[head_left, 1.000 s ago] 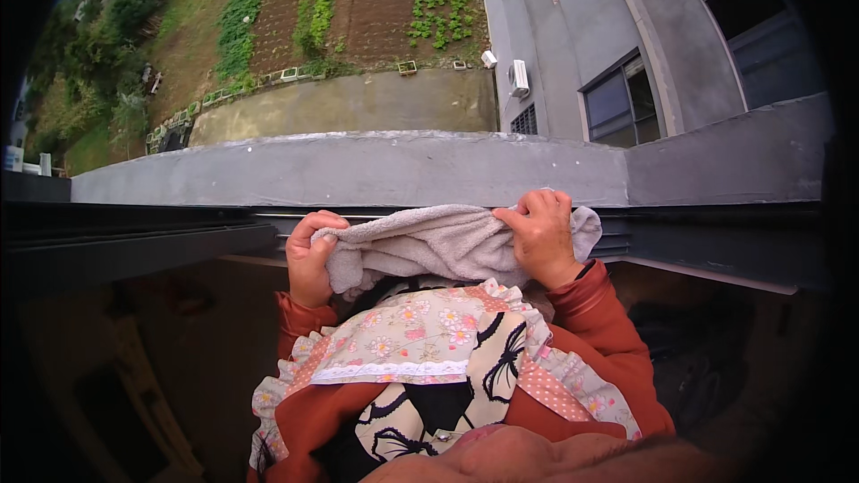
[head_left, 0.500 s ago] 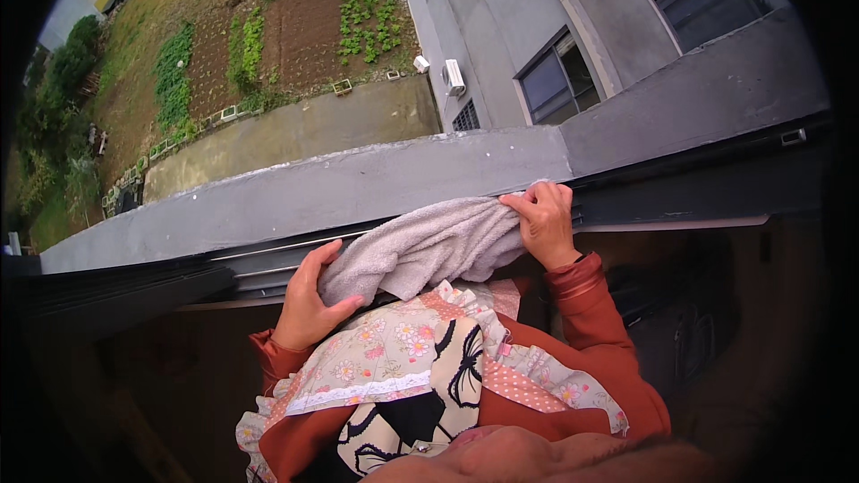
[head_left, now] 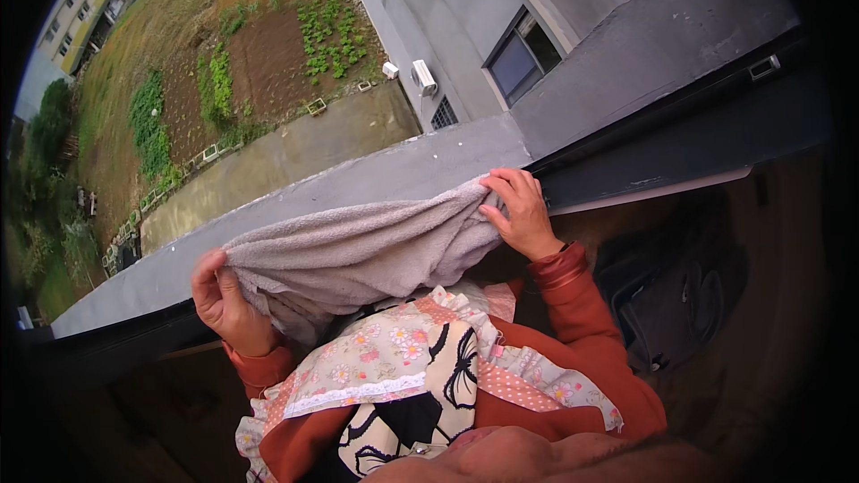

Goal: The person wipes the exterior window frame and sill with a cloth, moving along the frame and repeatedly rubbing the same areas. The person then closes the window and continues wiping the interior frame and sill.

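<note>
A pale greyish-pink towel (head_left: pixel 358 255) is stretched between my two hands over the window track, its upper edge pulled taut and its lower part hanging in loose folds against my apron. My left hand (head_left: pixel 231 304) pinches its left corner between thumb and fingers. At the other end, my right hand (head_left: pixel 519 213) grips the upper right corner, with the thumb in front of the cloth. The towel hides much of the dark window frame behind it.
Beyond the towel runs a grey concrete ledge (head_left: pixel 465 145), with a drop to a yard and garden plots (head_left: pixel 268 63) below. A dark window rail (head_left: pixel 680 116) extends to the right. A grey neighbouring wall (head_left: pixel 465 36) carries windows and a white air-conditioner unit (head_left: pixel 423 78). A dark bag-like object (head_left: pixel 671 304) lies indoors at right.
The towel has gone from bunched to spread wide. My left hand has moved left and closed on its corner; my right hand keeps its hold. The view has also shifted.
</note>
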